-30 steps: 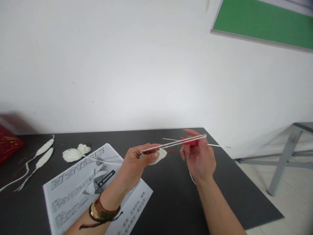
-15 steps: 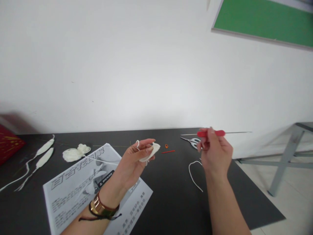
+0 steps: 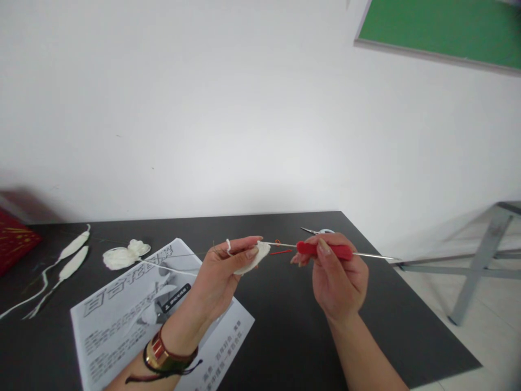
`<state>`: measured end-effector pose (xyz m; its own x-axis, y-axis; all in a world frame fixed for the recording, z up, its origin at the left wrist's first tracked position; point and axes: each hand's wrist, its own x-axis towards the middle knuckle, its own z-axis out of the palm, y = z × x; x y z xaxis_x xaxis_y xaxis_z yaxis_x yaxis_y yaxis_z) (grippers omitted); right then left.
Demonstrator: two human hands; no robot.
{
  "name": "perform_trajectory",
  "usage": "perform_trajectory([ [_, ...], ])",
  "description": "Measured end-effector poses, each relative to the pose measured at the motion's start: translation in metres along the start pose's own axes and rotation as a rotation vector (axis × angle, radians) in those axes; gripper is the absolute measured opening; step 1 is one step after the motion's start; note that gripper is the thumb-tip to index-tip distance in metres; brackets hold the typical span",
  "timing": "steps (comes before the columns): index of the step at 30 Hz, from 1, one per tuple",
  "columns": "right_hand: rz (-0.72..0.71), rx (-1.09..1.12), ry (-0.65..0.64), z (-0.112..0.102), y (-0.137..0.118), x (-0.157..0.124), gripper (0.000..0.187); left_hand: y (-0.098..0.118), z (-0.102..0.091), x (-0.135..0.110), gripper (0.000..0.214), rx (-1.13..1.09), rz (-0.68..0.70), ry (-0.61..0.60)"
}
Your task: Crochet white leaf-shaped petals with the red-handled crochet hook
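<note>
My left hand (image 3: 222, 274) pinches a small white crocheted piece (image 3: 255, 256) between thumb and fingers, with white yarn looped over the forefinger. My right hand (image 3: 336, 274) grips a red-handled crochet hook (image 3: 325, 250) held level; its thin metal tip points left and meets the white piece. Both hands hover above the dark table (image 3: 285, 326), close together.
A printed instruction sheet (image 3: 134, 309) lies under my left forearm. Two white crocheted leaves (image 3: 73, 255) and a white crocheted flower (image 3: 122, 255) lie at the left, a red box (image 3: 14, 239) at the far left. Scissors (image 3: 317, 231) and a small red marker (image 3: 280, 251) lie behind the hands. A metal table frame (image 3: 476, 271) stands right.
My right hand pulled the hook away to the right, freeing the stretched yarn, then came back left and down. The hook tip now touches the white piece again.
</note>
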<state>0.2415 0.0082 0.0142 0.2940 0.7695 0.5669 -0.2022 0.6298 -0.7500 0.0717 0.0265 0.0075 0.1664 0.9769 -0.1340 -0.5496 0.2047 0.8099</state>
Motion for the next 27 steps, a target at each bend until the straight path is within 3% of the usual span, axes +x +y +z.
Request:
perform_trajectory([
  [27, -0.008, 0.001, -0.022, 0.0027, 0.0042, -0.0017, 0.015, -0.0009, 0.0004, -0.0042, 0.016, -0.012, 0.019, -0.038],
])
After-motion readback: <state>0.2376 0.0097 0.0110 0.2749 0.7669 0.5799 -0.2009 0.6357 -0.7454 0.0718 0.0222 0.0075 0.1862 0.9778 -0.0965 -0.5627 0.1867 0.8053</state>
